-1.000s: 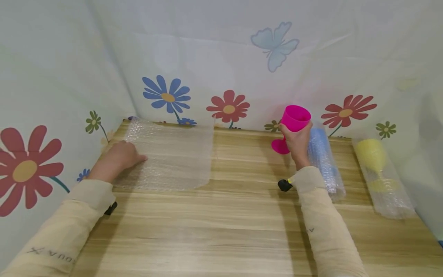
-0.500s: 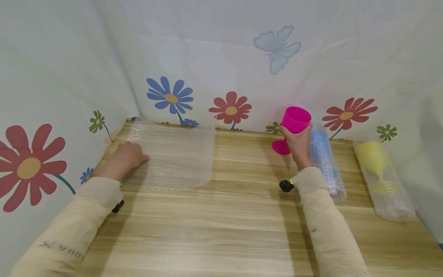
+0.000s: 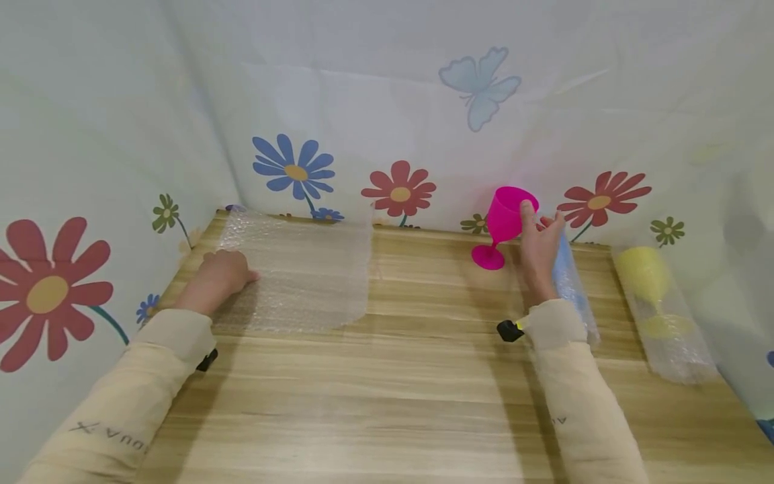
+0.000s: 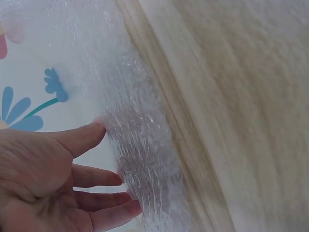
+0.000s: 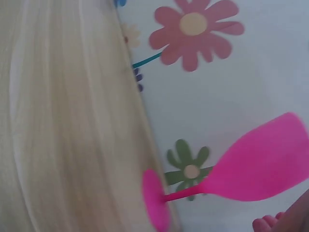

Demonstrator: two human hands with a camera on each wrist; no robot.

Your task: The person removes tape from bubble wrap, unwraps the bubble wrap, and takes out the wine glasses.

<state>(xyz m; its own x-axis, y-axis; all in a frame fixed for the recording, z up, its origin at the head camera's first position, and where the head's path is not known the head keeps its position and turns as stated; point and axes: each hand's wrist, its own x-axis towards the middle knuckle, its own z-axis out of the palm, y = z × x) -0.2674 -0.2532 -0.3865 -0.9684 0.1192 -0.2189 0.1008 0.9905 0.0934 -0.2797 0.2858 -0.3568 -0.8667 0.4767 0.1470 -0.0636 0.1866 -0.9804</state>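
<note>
A pink plastic goblet [image 3: 504, 216] stands upright near the table's back edge. My right hand [image 3: 539, 254] is just to its right, thumb close to the rim and fingers loose; the right wrist view shows the fingertips [image 5: 270, 221] apart from the bowl of the goblet [image 5: 258, 166]. On the left of the table a clear sheet of bubble wrap [image 3: 311, 275] lies spread out. My left hand [image 3: 224, 274] rests at the sheet's left side. Seen from the left wrist, its fingers are extended, with the tips touching the bubble wrap [image 4: 145, 145].
Right of my right hand lies a blue item [image 3: 568, 275] rolled in bubble wrap, partly covered by the hand. Farther right is a yellow goblet [image 3: 647, 272] wrapped the same way. A flower-printed cloth wall [image 3: 363, 101] borders the wooden table [image 3: 363, 396] at the back and left.
My right hand has let go of the pink goblet and shifted slightly right, partly covering the blue roll. The left hand stays on the bubble wrap.
</note>
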